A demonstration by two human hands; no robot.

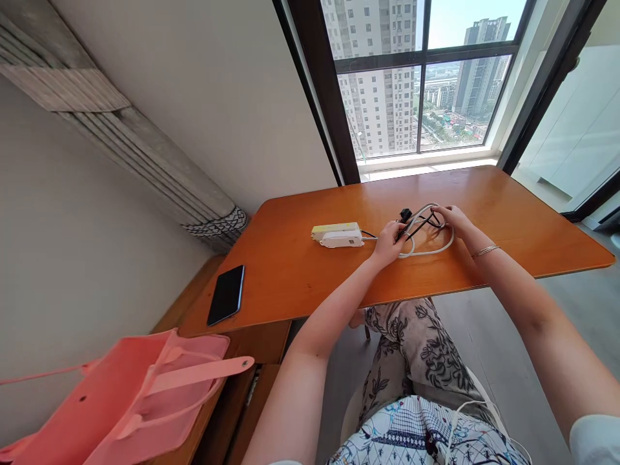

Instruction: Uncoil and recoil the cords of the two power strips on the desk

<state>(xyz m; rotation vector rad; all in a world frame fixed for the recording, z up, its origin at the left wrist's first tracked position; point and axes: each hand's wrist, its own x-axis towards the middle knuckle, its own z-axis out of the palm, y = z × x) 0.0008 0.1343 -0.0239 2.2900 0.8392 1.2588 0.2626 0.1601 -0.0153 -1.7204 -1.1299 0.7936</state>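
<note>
A white power strip (341, 238) lies on the orange wooden table (508, 213), with a pale yellow block (334, 228) right behind it. Its white cable (438, 248) is looped into a coil to the right, together with a thin black cable and a black plug (405, 214). My left hand (389, 243) is closed on the near left side of the coil. My right hand (451, 216) pinches the far right side of the coil; a thin bracelet is on that wrist.
A black phone (227, 294) lies face up near the table's left front corner. A pink tote bag (130, 394) stands at the lower left beside a wooden drawer unit. A big window is behind the table. My knees are under the table's front edge.
</note>
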